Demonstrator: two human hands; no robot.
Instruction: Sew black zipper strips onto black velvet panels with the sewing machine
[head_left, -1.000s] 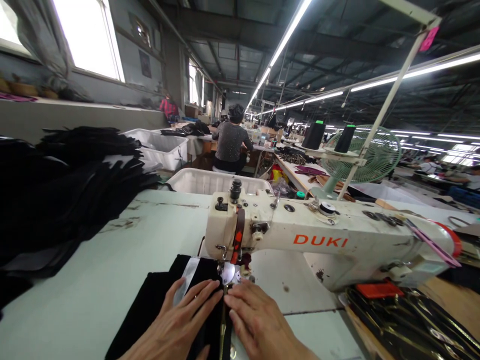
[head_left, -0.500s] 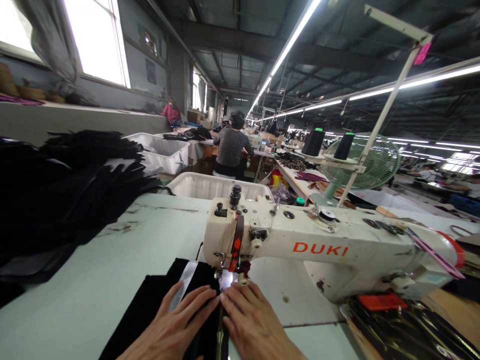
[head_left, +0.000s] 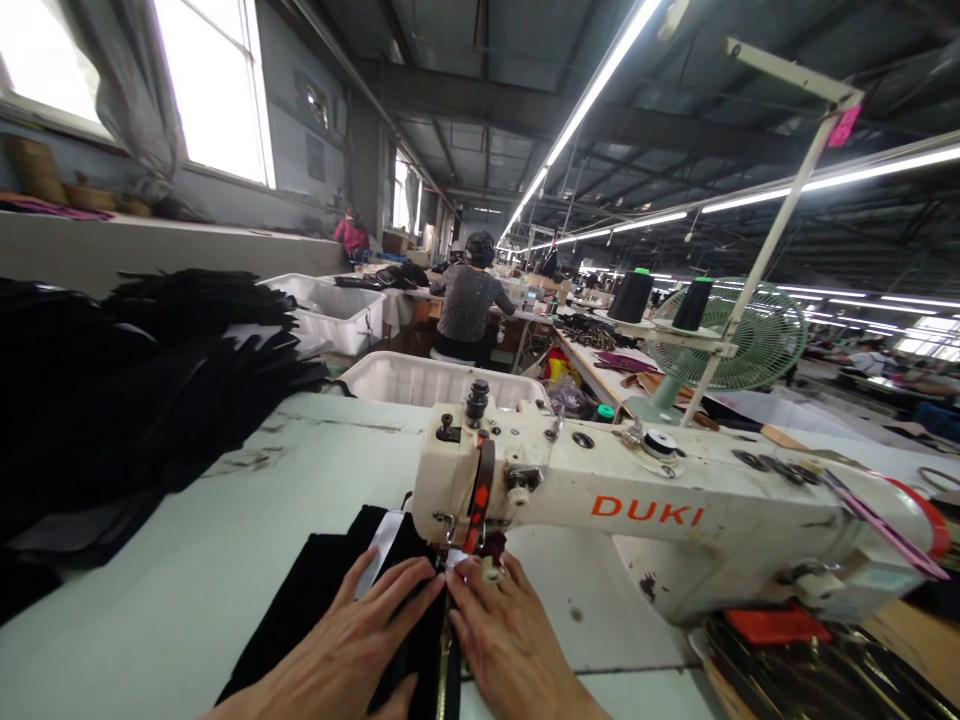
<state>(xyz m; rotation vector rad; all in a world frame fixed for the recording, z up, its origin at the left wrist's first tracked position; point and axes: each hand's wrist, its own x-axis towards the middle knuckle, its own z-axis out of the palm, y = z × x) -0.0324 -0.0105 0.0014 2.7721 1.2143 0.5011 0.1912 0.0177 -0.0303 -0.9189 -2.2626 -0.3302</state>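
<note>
My left hand [head_left: 349, 635] lies with its fingers stretched out and spread on a black fabric piece [head_left: 289, 605] that carries a whitish strip [head_left: 386, 535]. My right hand [head_left: 510, 635] rests flat beside it, fingers extended towards the needle area of a white sewing machine [head_left: 555, 475]. Between the hands runs a zipper [head_left: 444, 665] with gold-coloured teeth, along the fabric's right edge. The fingertips of both hands nearly meet just in front of the presser foot, which they and the machine head partly hide.
A tall pile of black pieces [head_left: 135, 400] covers the table's left side. Behind the machine stands a white bin [head_left: 442, 380]. Black-and-gold zippers [head_left: 817, 665] lie at the lower right, under a red object [head_left: 776, 626]. A person [head_left: 472, 300] sits ahead, back turned.
The black fabric has slid a little way forward under the machine head, with my hands moving along on it. The whole view has shifted slightly.
</note>
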